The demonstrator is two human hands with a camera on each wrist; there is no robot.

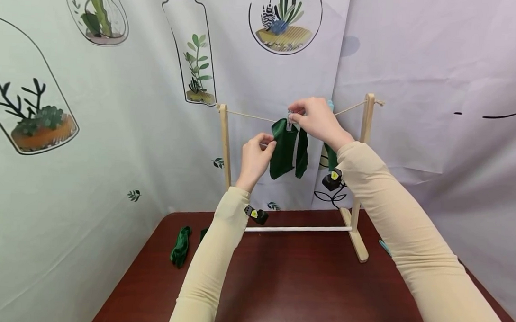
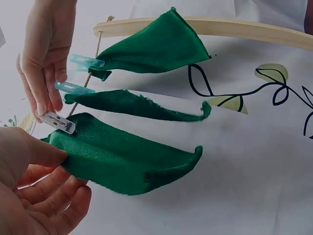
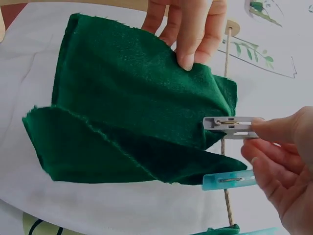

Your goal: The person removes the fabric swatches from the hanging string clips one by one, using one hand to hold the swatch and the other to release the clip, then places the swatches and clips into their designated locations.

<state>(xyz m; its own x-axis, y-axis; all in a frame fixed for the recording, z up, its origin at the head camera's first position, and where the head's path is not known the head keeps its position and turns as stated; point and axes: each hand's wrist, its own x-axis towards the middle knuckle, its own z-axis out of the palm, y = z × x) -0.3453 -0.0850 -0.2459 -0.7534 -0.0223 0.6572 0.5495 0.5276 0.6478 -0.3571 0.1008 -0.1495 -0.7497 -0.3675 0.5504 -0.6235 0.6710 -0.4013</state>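
Pinching grey clothespin [image 3: 213, 123]; yellow label [image 1: 335, 175] unreadable.

A left sleeve [image 1: 207, 263] and a right sleeve [image 1: 409, 232] are worn, both cream, plain, long and creased in soft folds. A blocky black left wrist camera [image 1: 260, 217] and a matching right wrist camera [image 1: 331, 182] are carried, each marked with a yellow patch.

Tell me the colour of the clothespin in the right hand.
The clothespin is light grey, seen best in the right wrist view.
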